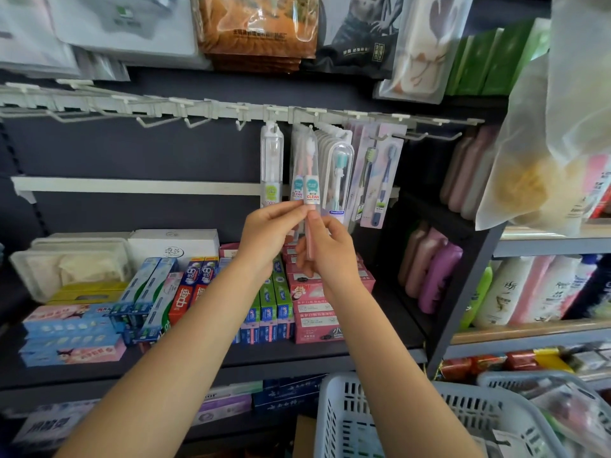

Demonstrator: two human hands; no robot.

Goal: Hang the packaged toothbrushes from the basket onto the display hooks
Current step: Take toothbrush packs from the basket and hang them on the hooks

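dark shelving carries a white hook rail (231,112) above the hands, toothpaste boxes (271,302) below them and a grey basket (344,411) lower right. both hands pinch a packaged toothbrush (310,180), the left hand (267,236) at its lower label, the right hand (327,252) curled round the pink handle beneath. its clear narrow sleeve shows white bristles and a teal-and-red "clean" label, its top up by the rail among hanging packs.
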